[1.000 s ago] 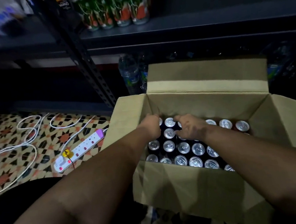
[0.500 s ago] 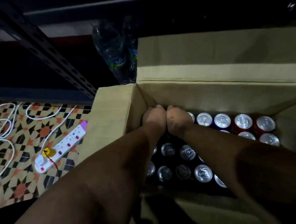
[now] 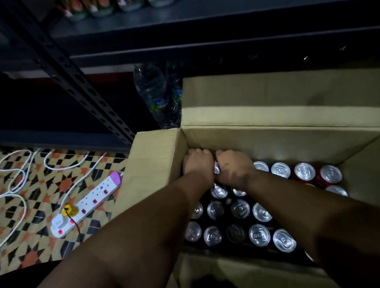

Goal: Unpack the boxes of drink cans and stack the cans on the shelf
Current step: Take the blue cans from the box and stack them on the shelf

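Note:
An open cardboard box (image 3: 276,133) on the floor holds several upright drink cans (image 3: 239,208) with silver tops, dark ones on the left and red ones (image 3: 304,172) at the right. Both my hands are deep in the box's far left corner. My left hand (image 3: 196,160) has its fingers curled down over a can against the box wall. Just to its right, my right hand (image 3: 232,164) curls over a neighbouring can. One can top (image 3: 217,168) shows between the two hands. The cans under my hands are mostly hidden.
A dark metal shelf (image 3: 218,13) runs above the box, with green drink cartons (image 3: 112,0) on it and a slanted perforated upright (image 3: 74,80). Water bottles (image 3: 159,98) stand behind the box. A white power strip (image 3: 85,205) and white cables (image 3: 18,181) lie on the patterned floor at left.
My hands moved from the middle of the cans to the box's far left corner and closed over cans there. The view dipped toward the box, then rose a little.

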